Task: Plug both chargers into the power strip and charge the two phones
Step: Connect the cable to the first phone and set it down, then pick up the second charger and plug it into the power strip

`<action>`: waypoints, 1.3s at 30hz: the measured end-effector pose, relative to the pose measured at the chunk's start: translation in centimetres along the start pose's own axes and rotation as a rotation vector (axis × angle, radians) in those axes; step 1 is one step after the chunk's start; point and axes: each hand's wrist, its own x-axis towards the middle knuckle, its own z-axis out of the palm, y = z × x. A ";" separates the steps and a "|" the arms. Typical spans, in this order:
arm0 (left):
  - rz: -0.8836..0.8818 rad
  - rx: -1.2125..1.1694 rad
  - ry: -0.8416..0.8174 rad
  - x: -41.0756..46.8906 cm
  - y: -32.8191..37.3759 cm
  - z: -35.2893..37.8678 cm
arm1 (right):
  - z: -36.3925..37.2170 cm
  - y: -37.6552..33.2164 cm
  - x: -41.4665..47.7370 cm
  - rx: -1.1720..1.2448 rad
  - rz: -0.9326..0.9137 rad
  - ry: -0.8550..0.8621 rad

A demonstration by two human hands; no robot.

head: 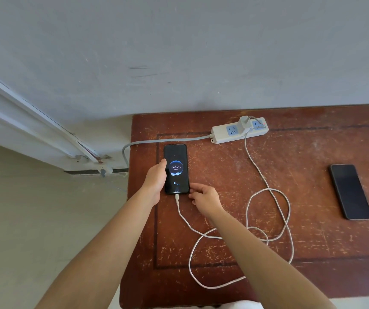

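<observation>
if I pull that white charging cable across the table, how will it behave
Probably floppy: the white cable lies in loose loops on the table. Pulling would likely straighten them first, then tug the lit phone and the charger.

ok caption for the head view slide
Both hands steady the charging phone on the wooden table; second phone lies unplugged.

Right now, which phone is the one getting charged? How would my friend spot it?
Look at the brown table, near its left edge. The phone lies there between both hands, a white cable plugged in. Its screen glows; the other phone is dark and cable-free.
</observation>
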 end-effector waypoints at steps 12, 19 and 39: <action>0.073 0.006 0.015 -1.7 -0.9 -0.5 | -2.1 -1.3 -1.7 0.015 -0.008 -0.067; 0.491 0.572 0.113 -3.5 0.6 0.1 | -10.3 -2.4 -4.9 -0.389 -0.320 0.223; 0.744 0.900 -0.161 -19.1 -6.1 36.6 | -45.4 18.2 -16.5 -0.275 -0.197 0.530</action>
